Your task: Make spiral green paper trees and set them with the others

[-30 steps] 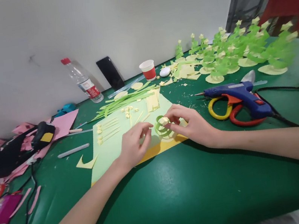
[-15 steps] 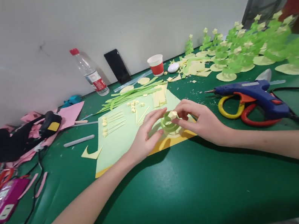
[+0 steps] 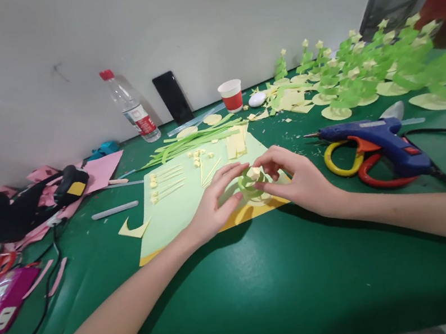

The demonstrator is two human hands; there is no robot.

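Observation:
A small green paper spiral tree (image 3: 251, 185) with a pale yellow star on top stands on a pale green sheet (image 3: 178, 203) on the green table. My left hand (image 3: 214, 205) cups its left side, fingers curled against the spiral. From the right, my right hand (image 3: 293, 178) pinches the top of the tree between thumb and fingers. Both hands hold the same piece.
A blue glue gun (image 3: 376, 138) lies over yellow-and-red scissors (image 3: 346, 163) on the right. Several finished paper trees (image 3: 364, 69) stand at the back right. Green strips (image 3: 188, 141), a bottle (image 3: 129, 105), a phone (image 3: 172, 98) and a red cup (image 3: 231, 96) are behind. Pink paper and black tools (image 3: 20, 206) lie left.
My left hand has moved right from the sheet onto the spiral tree and now cups it. My right hand stays on the tree's top. The view shifted slightly.

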